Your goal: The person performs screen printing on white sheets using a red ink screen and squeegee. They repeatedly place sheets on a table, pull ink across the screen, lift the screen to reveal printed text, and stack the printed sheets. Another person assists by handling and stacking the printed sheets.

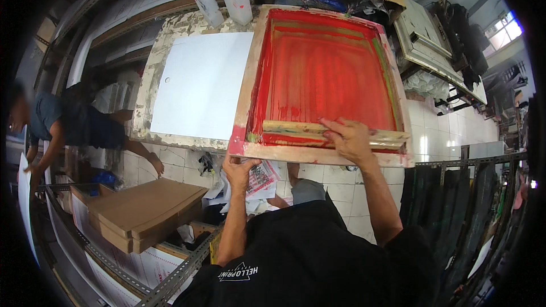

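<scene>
A wooden screen printing frame [244,108] lies in front of me, its mesh [324,74] covered in red ink with green traces along the edges. My left hand [238,171] grips the frame's near left corner, thumb along the outer edge. Across the near end of the mesh rests a wood-handled squeegee [290,128], smeared with ink. Fingers of my right hand [351,141] close over its handle, right of the middle. To the left, partly beside the frame, a white sheet [199,85] lies flat on a worn, paint-flaked table [145,94].
Two translucent plastic containers [236,4] stand at the table's far edge. At left another person [68,119] holds a white panel [25,204]. Flat brown cardboard boxes [148,207] sit on a metal rack at lower left. Dark racks [455,193] stand at right.
</scene>
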`<state>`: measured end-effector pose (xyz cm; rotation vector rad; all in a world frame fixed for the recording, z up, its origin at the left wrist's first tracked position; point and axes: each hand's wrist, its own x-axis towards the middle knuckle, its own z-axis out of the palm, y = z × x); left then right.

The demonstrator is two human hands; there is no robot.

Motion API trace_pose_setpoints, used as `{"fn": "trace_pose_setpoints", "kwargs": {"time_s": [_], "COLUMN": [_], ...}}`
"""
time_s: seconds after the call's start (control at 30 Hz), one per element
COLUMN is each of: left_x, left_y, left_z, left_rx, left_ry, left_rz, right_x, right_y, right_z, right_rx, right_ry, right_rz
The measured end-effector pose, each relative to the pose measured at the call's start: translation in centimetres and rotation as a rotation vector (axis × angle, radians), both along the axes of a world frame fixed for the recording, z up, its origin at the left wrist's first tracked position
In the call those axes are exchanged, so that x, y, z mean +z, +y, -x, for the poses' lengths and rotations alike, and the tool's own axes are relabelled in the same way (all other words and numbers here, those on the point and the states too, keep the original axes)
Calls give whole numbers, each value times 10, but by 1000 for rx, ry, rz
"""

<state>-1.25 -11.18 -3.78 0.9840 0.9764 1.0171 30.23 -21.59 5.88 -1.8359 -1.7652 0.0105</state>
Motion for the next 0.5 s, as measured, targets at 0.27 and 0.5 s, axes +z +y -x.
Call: {"fn": "trace_pose_setpoints", "kwargs": {"time_s": [0.27,0.5], "left_x": [-74,-70], "left_y": [-5,-5], "left_z": [13,9], "left_rx": [103,95], "left_ry": [714,734], "left_rz": [-455,-431], "right_x": [-80,-124], "right_y": [9,90], "right_z": [16,-58], "right_rx": [-122,-169], "right_ry": [-187,-217], "right_rz": [487,284]}}
